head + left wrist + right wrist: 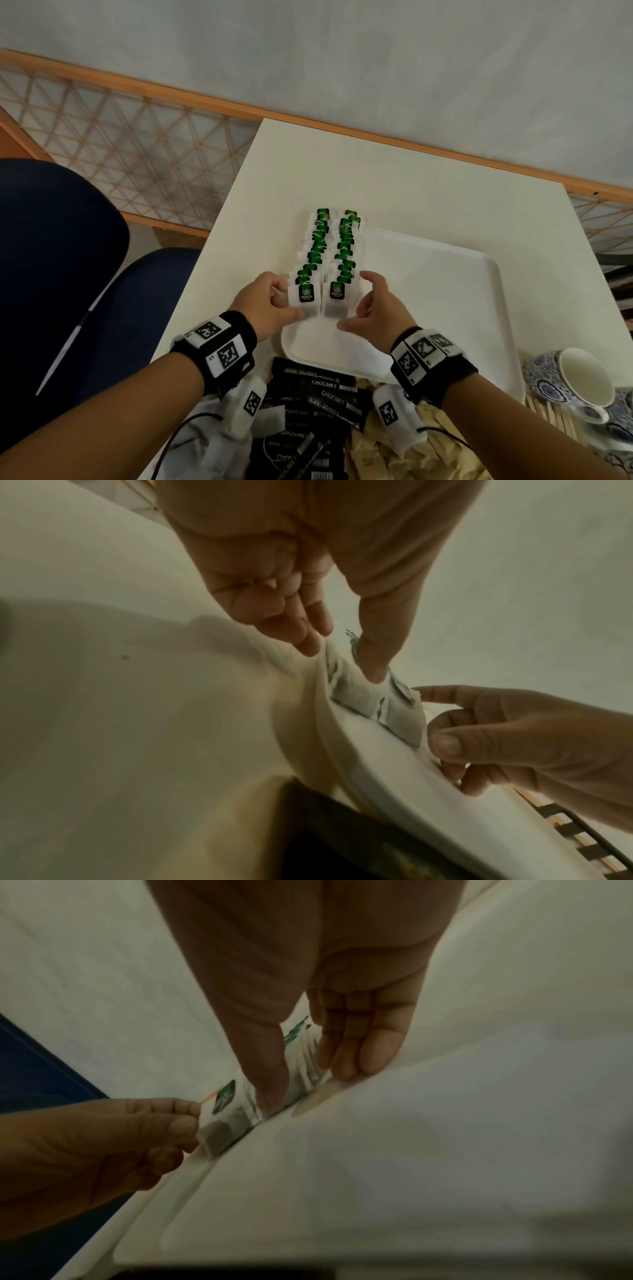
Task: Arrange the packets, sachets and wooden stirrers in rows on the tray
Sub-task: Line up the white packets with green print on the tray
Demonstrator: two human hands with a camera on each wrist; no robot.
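Pinching with both: in the left hand, thumb and curled fingers closed on the left edge of the nearest left tea bag; in the right hand, thumb and fingers closed on the nearest right tea bag, at its right side. Both bags side by side, touching, green tags up, at the near-left corner of the tray.

Nearest, at the table's near edge: a loose heap of black sachets marked CHOCMET, reaching up to the tray's near rim; beside them, to the right, brown packets. Further right, wooden stirrers lying together, just beside a white cup on its side on a blue-patterned saucer.

Beyond the hands: left row and right row of overlapping tea bags, running along the tray's left edge toward its far-left corner. Possibly lapping over the left rim on the left row's side; hard to tell from the head view. Under it all, a white table.
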